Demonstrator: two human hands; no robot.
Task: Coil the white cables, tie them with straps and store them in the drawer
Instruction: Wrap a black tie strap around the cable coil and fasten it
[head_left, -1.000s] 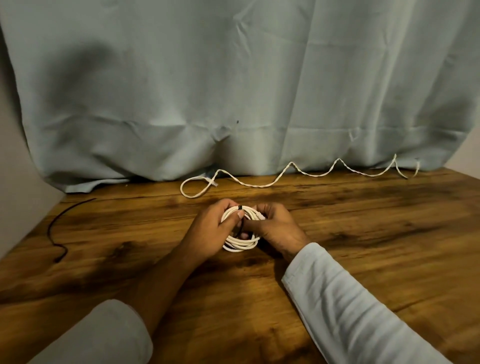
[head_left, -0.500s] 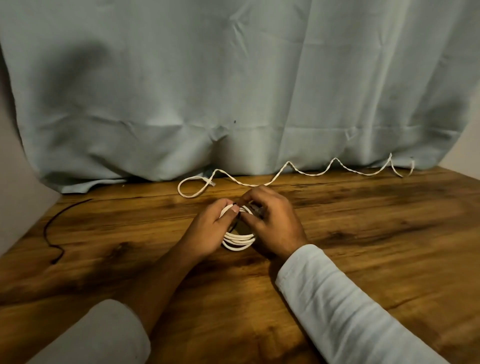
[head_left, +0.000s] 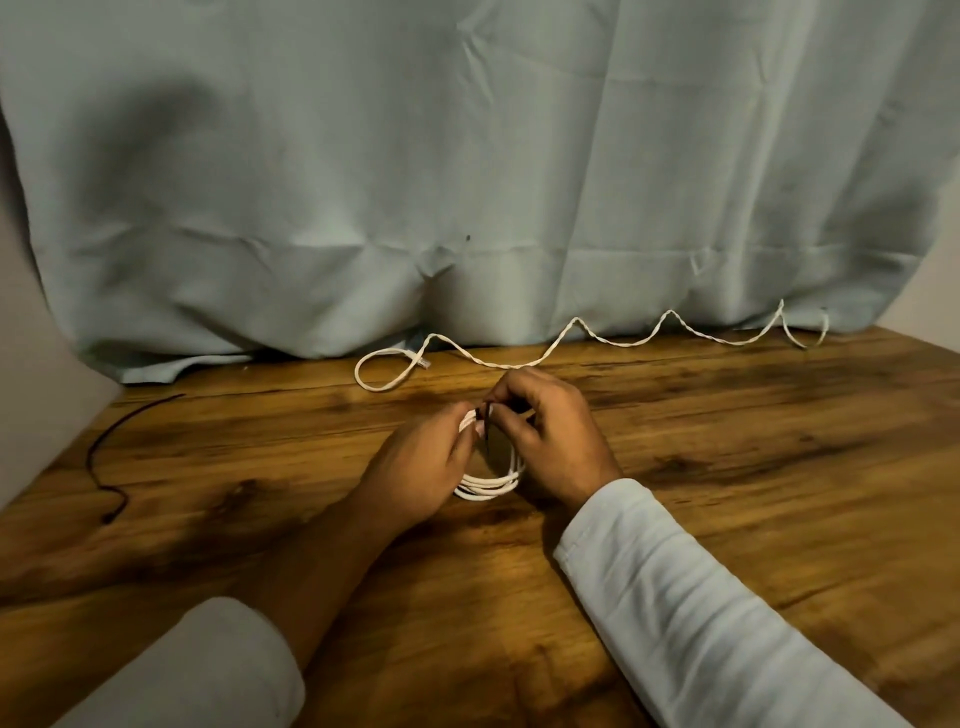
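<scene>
We had the coiled white cable (head_left: 488, 486) standing on its edge on the wooden surface (head_left: 727, 467), between our two hands. Our left hand (head_left: 415, 467) gripped the coil from its left side, fingers curled round the turns. Our right hand (head_left: 556, 441) pinched the black strap (head_left: 488, 431) at the top of the coil, where the fingertips of both hands met. We could not tell whether the strap was fastened, since the fingers hid its ends.

The turns at the bottom of the coil lay loosely side by side, not tight together. We judged that if the left hand eased off before the strap closed, those turns could spring apart and the coil would open. A strap caught round only some of the turns would leave a loose loop hanging out.

The second white cable (head_left: 575, 318) lay uncoiled in zigzags along the foot of the grey-green cloth (head_left: 467, 156), just behind our hands. It could snag on a sleeve or get dragged along with the coil. A thin black cord (head_left: 93, 452) lay well apart at the left. No drawer was in view.
</scene>
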